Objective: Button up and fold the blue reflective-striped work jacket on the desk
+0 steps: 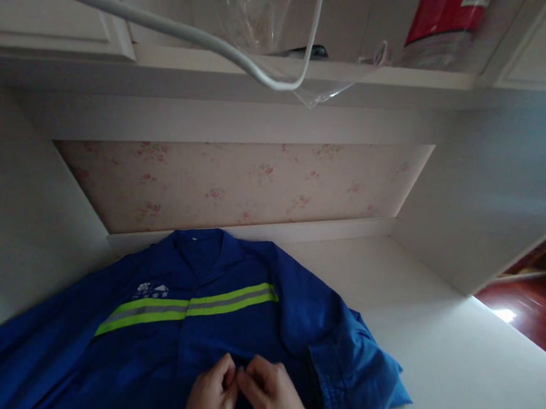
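While the blue work jacket (pixel 225 333) lies front-up on the white counter (pixel 454 364), collar toward the floral back panel (pixel 237 183), its placket looks closed from the collar down past the yellow-and-grey reflective stripe (pixel 189 308); the lower front seems still to be fastened. Left of the placket sits a small white chest logo (pixel 151 289). Just below the stripe, the left hand (pixel 213 395) and right hand (pixel 272 396) meet at the placket, fingertips pinched together on the cloth. Right of them, one sleeve (pixel 349 368) lies folded and bunched at the jacket's edge.
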A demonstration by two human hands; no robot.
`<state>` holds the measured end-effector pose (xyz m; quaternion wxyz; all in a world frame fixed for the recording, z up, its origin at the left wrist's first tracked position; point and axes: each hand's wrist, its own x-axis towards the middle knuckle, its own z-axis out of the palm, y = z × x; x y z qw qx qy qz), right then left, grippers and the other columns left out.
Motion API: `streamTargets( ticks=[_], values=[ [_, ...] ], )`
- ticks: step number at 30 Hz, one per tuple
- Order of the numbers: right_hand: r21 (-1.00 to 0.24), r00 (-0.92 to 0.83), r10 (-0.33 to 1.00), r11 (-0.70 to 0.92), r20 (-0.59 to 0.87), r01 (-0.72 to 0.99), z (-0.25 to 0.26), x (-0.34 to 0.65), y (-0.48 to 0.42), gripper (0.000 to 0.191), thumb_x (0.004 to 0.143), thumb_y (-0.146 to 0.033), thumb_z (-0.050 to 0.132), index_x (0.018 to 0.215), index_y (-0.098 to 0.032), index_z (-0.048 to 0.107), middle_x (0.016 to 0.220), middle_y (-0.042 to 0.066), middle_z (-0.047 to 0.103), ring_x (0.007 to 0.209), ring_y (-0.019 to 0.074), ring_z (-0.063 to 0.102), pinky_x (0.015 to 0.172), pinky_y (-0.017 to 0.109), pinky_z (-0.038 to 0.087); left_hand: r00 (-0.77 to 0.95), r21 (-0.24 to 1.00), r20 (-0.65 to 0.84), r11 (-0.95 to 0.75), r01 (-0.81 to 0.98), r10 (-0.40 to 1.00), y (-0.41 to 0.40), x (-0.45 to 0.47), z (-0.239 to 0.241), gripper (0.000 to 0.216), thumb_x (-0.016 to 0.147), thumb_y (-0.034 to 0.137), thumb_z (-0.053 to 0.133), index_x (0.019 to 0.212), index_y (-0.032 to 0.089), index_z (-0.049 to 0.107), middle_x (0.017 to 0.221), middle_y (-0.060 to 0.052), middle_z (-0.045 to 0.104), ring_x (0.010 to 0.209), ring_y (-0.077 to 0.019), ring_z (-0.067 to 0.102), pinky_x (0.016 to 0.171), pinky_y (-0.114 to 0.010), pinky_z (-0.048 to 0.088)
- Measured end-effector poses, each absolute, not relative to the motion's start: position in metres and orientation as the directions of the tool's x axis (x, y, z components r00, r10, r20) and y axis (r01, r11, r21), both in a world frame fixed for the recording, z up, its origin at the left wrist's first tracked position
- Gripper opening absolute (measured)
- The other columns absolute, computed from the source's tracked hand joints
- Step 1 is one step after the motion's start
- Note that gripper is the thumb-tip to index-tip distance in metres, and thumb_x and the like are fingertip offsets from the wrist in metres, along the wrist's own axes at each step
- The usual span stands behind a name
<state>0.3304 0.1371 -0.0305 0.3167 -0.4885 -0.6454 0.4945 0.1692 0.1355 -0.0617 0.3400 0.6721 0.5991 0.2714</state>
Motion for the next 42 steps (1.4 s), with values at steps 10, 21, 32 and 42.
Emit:
streamTargets(
  ticks=[10,21,32,42],
  values=[
    [-0.948,-0.297,0.953,0.045,-0.054,0.316,-0.0331,0.3315,0.1342,0.029,0.087,-0.037,0.053,0.065,-0.017,0.051,0.056,-0.004,0.044,0.055,0.0087,0.035,0.049,0.023,0.024,0.163,0.707,-0.043,-0.085,0.702,0.986,0.1336,0.1719,-0.0598,0.013,0.081,0.023,0.035,0.068,0.026,0.035,0.060,0.000,0.052,0.058,-0.0174,0.053,0.058,-0.026,0.034],
    [-0.943,-0.308,0.949,0.047,-0.061,0.331,-0.0312,0.3313,0.1339,0.028,0.088,-0.036,0.054,0.068,-0.016,0.058,0.059,-0.003,0.051,0.056,0.0092,0.040,0.051,0.023,0.026,0.178,0.667,0.003,-0.135,0.733,0.984,0.1303,0.1729,-0.0610,0.014,0.081,0.018,0.037,0.070,0.026,0.040,0.062,-0.002,0.060,0.059,-0.0174,0.060,0.057,-0.024,0.038],
    [-0.939,-0.304,0.951,0.057,-0.052,0.338,-0.0290,0.3317,0.1341,0.029,0.088,-0.036,0.054,0.067,-0.016,0.057,0.059,-0.004,0.051,0.056,0.0084,0.041,0.051,0.022,0.026,0.168,0.647,0.062,-0.168,0.744,0.984,0.1285,0.1721,-0.0632,0.016,0.081,0.015,0.041,0.069,0.025,0.046,0.062,-0.001,0.064,0.059,-0.0157,0.064,0.055,-0.020,0.040],
    [-0.948,-0.308,0.950,0.061,-0.040,0.312,-0.0272,0.3326,0.1319,0.030,0.089,-0.037,0.054,0.067,-0.017,0.055,0.059,-0.004,0.049,0.055,0.0088,0.039,0.051,0.023,0.026,0.174,0.632,0.031,-0.154,0.760,0.984,0.1288,0.1723,-0.0606,0.015,0.082,0.016,0.040,0.074,0.025,0.049,0.064,-0.003,0.066,0.062,-0.0175,0.067,0.057,-0.022,0.041]
  ],
)
